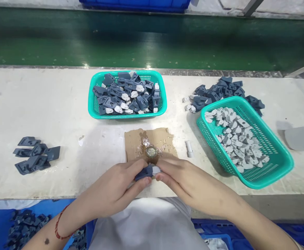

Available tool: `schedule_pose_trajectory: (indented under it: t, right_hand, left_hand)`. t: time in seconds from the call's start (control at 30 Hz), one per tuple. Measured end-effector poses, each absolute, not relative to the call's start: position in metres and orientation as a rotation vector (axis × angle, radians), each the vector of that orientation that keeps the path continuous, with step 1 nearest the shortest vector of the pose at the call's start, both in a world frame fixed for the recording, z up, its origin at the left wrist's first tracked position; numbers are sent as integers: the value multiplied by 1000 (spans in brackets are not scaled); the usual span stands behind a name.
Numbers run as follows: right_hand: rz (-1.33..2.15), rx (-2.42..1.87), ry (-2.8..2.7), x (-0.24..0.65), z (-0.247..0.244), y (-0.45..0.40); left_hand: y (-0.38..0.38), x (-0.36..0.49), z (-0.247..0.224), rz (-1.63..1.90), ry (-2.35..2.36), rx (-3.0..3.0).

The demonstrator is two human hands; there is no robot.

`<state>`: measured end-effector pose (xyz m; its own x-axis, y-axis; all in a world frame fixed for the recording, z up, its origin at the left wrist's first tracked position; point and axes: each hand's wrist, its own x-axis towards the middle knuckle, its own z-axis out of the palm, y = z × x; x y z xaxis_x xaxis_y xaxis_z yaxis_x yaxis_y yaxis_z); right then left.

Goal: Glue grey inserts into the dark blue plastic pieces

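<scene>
Close to the table's front edge, my left hand (126,184) is closed around a dark blue-grey plastic part (144,172). My right hand (176,175) pinches a small white plastic piece (155,170) at the right end of that part; the two pieces touch, and my fingers hide how they fit together. Just beyond my fingertips lies a brown cardboard sheet (133,140), wet-looking, with a small round dish-like item (151,151) on it. A short white cylinder (189,149) lies on the table to the right of the cardboard.
A green basket (91,104) of blue-grey parts with white ends stands behind the cardboard. Another green basket (282,170) at right holds small white pieces, with a pile of blue-grey parts (226,88) behind it. Several blue-grey parts (36,154) lie left. A green strip (63,41) runs along the back.
</scene>
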<state>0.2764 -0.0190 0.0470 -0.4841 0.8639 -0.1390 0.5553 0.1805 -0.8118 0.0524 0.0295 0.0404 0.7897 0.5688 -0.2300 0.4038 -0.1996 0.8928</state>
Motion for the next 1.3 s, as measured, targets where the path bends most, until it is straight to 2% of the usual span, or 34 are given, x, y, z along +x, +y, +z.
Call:
schedule_pose_trajectory:
  t: [0.13,0.4,0.67,0.8,0.87,1.03,1.17,1.3]
  right_hand:
    - [1112,-1336,-2193,276,48,-23]
    - [1142,-1418,-2166,282,35,-29]
    - [1001,-1413,-2083,322,62,-32]
    - [415,-1883,-1882,385,54,-34]
    - [277,-2127,-1855,413,39,-35]
    - [226,-2139,-1891,442,8,-38]
    - [231,-2035,-1785,436,14,-43]
    - [450,-1916,-1506,416,29,-47]
  left_hand:
    - [29,59,38,129,694,1889]
    - [27,69,29,121,676,1959]
    - [53,87,52,250,562,2134]
    - [104,88,62,569,885,2461]
    - [128,87,60,600,1026,2593]
    - [143,75,53,444,1200,2650]
    - [124,46,59,524,1326,2627]
    - [108,-10,58,498,1611,2592]
